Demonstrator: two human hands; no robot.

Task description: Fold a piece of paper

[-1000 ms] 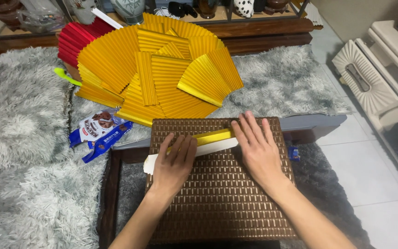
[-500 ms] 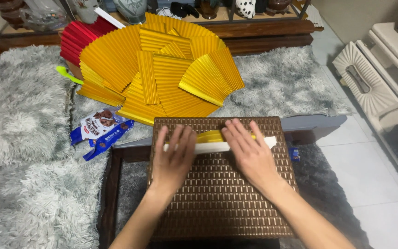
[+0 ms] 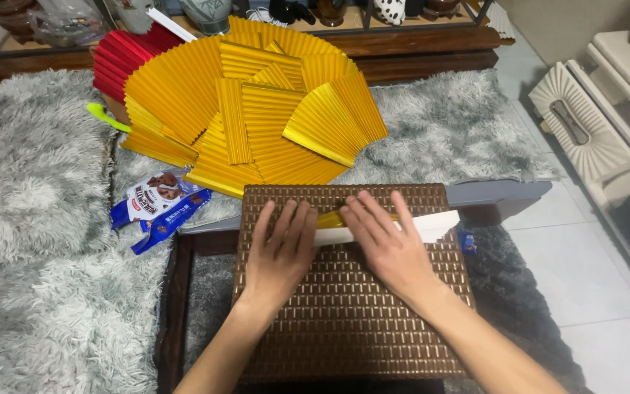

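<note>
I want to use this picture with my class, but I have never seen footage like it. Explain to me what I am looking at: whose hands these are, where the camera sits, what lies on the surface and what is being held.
There is no machine here. One camera sits on a person's head and looks down, so the two bare arms reaching up from the bottom edge are that person's own.

The left hand and the right hand lie flat, palms down, on a brown woven mat. Under their fingers is a long folded strip of paper, white on the outside with a yellow face showing between the hands. They press it flat, not gripping it.

Behind the mat lies a heap of pleated yellow paper fans, with red fans at its left. A blue snack wrapper rests on the grey shaggy rug. A white step stool stands on the tiles at right.
</note>
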